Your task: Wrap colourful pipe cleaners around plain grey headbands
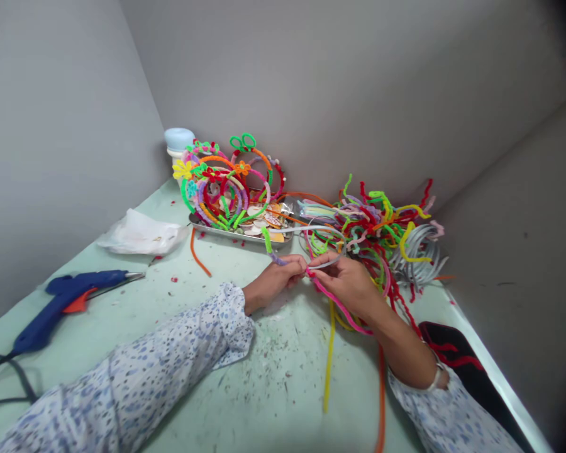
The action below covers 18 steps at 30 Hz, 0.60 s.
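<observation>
Both my hands meet over the middle of the table around a thin grey-white headband (327, 231). My left hand (276, 284) is closed on it, pinching near a stretch wrapped in purple; a fuzzy green end (266, 240) sticks up beyond. The fingers of my right hand (353, 286) pinch at the band beside a bright pink pipe cleaner (337, 304). That pink strand touches the band between my fingertips, and its tail hangs below my right hand. Exactly how it is wound there is too small to tell. A yellow pipe cleaner (329, 365) lies just below.
Behind, a metal tray (245, 238) holds decorated headbands (217, 160) and flat cutouts. Piled pipe cleaners (377, 217) and grey bands (419, 251) lie right. Left are a blue glue gun (70, 296) with cord and a plastic bag (141, 233). A dark phone-like object (457, 358) lies lower right.
</observation>
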{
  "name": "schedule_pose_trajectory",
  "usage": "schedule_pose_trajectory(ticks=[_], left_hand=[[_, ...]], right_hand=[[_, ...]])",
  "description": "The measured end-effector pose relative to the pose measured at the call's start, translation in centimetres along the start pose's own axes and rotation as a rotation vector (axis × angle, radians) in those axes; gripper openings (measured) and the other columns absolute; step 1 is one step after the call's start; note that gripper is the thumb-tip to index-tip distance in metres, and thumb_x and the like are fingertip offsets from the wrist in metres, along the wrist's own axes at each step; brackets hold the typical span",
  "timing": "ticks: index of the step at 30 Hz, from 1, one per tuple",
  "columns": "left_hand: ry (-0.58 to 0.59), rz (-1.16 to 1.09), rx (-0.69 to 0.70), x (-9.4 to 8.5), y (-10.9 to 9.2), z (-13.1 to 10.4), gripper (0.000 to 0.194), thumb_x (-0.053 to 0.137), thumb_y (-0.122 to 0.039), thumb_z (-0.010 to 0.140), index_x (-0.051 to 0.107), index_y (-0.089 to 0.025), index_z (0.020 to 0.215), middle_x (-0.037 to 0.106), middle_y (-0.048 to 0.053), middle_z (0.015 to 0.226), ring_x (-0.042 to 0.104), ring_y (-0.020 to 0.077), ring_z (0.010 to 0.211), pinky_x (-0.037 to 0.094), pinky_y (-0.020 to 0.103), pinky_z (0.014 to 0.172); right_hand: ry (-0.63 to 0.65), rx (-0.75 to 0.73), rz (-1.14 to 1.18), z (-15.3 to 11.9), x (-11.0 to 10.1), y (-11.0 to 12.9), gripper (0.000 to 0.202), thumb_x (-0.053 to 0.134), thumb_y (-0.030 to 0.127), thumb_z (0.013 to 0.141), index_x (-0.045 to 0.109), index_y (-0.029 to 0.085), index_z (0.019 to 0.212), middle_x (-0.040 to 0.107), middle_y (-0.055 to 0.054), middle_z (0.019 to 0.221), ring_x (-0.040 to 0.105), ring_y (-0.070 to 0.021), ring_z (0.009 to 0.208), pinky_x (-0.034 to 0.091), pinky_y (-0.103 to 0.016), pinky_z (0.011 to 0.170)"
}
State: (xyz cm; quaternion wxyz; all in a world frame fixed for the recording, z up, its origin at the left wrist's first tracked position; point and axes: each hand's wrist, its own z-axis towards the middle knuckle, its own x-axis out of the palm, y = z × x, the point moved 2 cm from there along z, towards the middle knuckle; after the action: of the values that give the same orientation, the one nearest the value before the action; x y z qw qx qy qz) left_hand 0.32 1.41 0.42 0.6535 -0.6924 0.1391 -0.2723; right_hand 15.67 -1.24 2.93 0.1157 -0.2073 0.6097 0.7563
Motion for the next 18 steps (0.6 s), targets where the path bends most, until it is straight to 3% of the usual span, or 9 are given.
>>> schedule_pose_trajectory(ticks=[7, 18], left_hand=[[0.007, 0.069, 0.017, -0.12, -0.04, -0.12, 0.014, 0.048, -0.024, 0.077, 0.047, -0.017, 0.065, 0.034, -0.004, 0.055, 0.028, 0.0095, 0.052, 0.018, 0.028, 0.051], [0.006, 0.052, 0.038, 0.07, 0.35, -0.24, 0.019, 0.047, -0.030, 0.079, 0.047, -0.017, 0.065, 0.037, -0.003, 0.057, 0.031, 0.0104, 0.054, 0.023, 0.028, 0.053]], right_hand=[[-0.012, 0.197, 0.165, -0.21, 0.22, 0.17, 0.024, 0.070, 0.039, 0.071, 0.061, 0.019, 0.079, 0.061, 0.001, 0.059, 0.054, -0.0138, 0.052, 0.039, -0.025, 0.049], [0.000, 0.170, 0.194, 0.36, -0.21, 0.85, 0.020, 0.071, 0.039, 0.066, 0.060, 0.022, 0.066, 0.062, 0.000, 0.061, 0.056, -0.0166, 0.058, 0.044, -0.029, 0.054]])
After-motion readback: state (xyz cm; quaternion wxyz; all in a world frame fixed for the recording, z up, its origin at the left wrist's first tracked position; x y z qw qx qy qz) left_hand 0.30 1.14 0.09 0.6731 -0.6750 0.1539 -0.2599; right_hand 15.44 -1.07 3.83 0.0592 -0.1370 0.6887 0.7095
